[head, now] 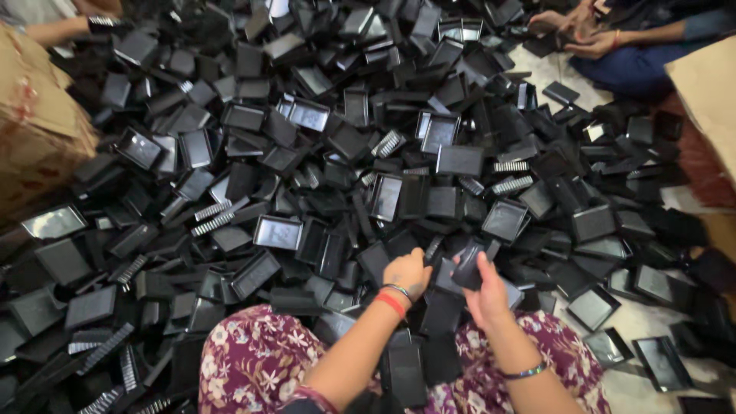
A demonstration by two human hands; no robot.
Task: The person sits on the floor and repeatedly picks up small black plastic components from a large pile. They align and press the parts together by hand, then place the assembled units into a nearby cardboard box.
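A huge heap of small black plastic trays and lids [368, 153] covers the floor in front of me. My left hand [406, 272] rests fingers-down on the pile near its front edge, closed around or pressing a black piece; a red band and bangle sit on its wrist. My right hand [481, 284] holds a small black box part [468, 270] lifted just above the heap. Both forearms reach out over my lap, which is covered in maroon floral cloth [253, 360].
Another person's hands [575, 34] work at the far right, with blue clothing beside them. A second person's arm [61, 27] shows at the far left. Cardboard boxes stand at the left [38, 130] and right [709, 92] edges. Bare pale floor [636, 318] shows at the lower right.
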